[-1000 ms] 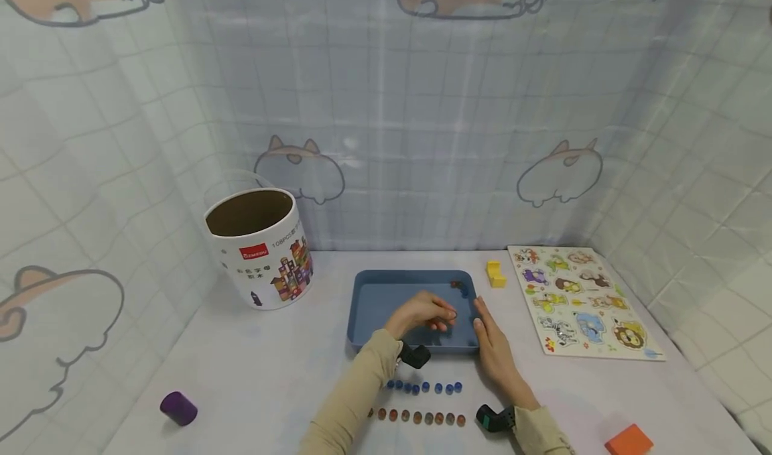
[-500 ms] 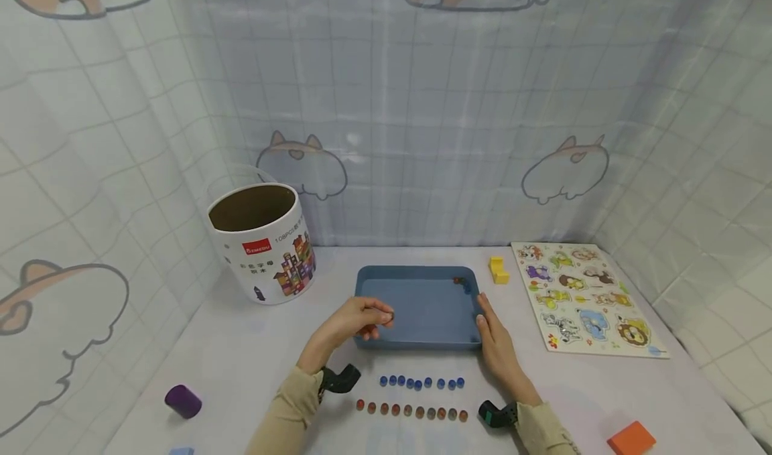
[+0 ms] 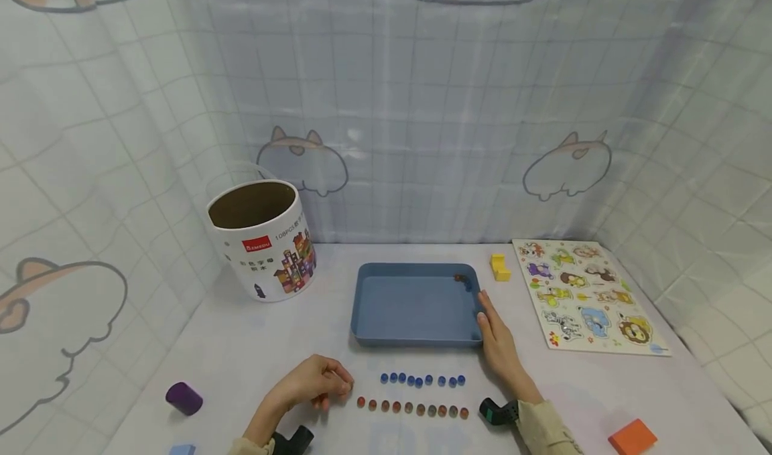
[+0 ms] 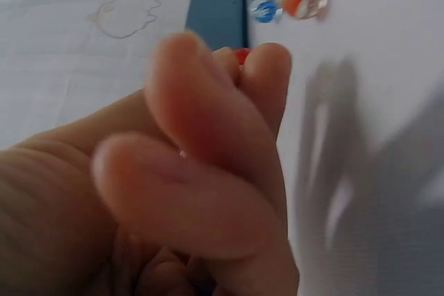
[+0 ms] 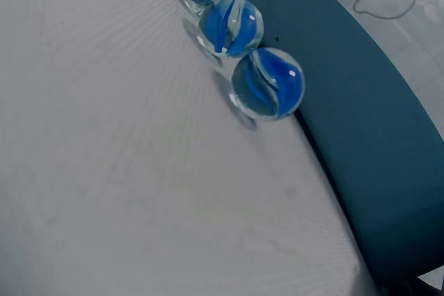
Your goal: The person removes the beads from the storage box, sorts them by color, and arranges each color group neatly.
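Note:
My left hand (image 3: pixel 316 382) is low over the table, just left of the front row of orange-red marbles (image 3: pixel 408 407). Its thumb and fingertips pinch a marble; only a red sliver of the marble (image 4: pixel 241 55) shows between them in the left wrist view. Behind that row lies a second row of blue marbles (image 3: pixel 419 381). My right hand (image 3: pixel 502 351) rests with straight fingers along the right side of the blue-grey tray (image 3: pixel 416 342). A few small marbles (image 3: pixel 463 279) sit in the tray's back right corner. Glass marbles with blue swirls (image 5: pixel 268 84) show large in the right wrist view.
A white bucket (image 3: pixel 265 261) stands at the back left. An animal puzzle board (image 3: pixel 582 307) lies at the right, beside a yellow block (image 3: pixel 500 268). A purple cylinder (image 3: pixel 183 399) and light blue block (image 3: pixel 182 449) are front left, an orange block (image 3: pixel 632 437) front right.
My left hand has come out of the tray, moving left and toward me to the left end of the orange-red row. My right hand has stayed against the tray's side.

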Demonstrator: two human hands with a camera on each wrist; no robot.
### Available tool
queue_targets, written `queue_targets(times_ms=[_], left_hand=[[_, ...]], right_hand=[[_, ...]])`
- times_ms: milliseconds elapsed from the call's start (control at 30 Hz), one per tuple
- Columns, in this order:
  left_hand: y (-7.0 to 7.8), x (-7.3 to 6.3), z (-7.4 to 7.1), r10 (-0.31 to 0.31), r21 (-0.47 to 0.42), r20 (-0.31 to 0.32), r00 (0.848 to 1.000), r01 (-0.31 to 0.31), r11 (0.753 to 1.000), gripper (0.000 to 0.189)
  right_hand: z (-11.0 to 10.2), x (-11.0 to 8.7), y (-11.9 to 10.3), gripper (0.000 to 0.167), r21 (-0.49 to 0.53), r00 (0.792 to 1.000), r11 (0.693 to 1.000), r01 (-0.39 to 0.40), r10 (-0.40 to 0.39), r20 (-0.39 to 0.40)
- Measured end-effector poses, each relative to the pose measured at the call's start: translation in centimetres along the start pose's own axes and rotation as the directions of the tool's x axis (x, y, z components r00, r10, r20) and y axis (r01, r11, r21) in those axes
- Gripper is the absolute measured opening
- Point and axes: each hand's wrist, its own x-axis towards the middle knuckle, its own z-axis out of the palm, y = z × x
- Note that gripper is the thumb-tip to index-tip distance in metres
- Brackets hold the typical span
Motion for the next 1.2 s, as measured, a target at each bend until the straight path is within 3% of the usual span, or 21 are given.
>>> queue_targets(times_ms=[200,367,500,600,733,933,1100,1200], left_hand=[[-0.8,-0.4,1.0,-0.016,0.001,0.016,1.000,0.016,1.000,0.012],[-0.9,-0.6,0.8,-0.026,0.025,0.033,0.999,0.025,0.999,0.015],[0.7,-0.4,0.0,-0.015,0.058,0.008,1.000,0.015,0.998,0.022],[2.8,0.8,-0.7,0.028,0.042,-0.007,1.000,-0.028,0.999,0.027],[5.8,4.1,-1.0,0.094,-0.052,-0.006,0.996,-0.094,0.994,0.037],[9.6,11.7,1.0,0.162,-0.158,-0.019,0.987,-0.163,0.974,0.044],[11.7,17.8,3.8,0.096,-0.226,-0.016,0.995,-0.097,0.969,0.042],[12.5,20.5,5.4,0.037,-0.237,-0.025,0.999,-0.042,0.971,0.041]], right_hand=[[0.0,0.0,0.0,0.048,0.001,1.000,1.000,0.001,-0.001,-0.004],[0.2,0.1,0.0,0.048,0.004,1.000,1.000,-0.012,0.012,0.015],[0.1,0.0,0.0,0.049,0.008,1.000,1.000,-0.011,0.011,0.015],[0.1,0.0,0.0,0.049,0.008,1.000,1.000,-0.004,0.004,0.002],[0.1,0.1,0.0,0.048,0.008,1.000,1.000,-0.015,0.015,-0.002],[0.1,0.0,0.1,0.050,0.028,0.998,0.998,-0.060,0.059,0.024],[0.2,0.1,0.0,0.049,0.033,0.997,0.997,-0.067,0.065,0.037],[0.1,0.2,0.0,0.049,0.023,0.998,0.998,-0.059,0.059,0.031]])
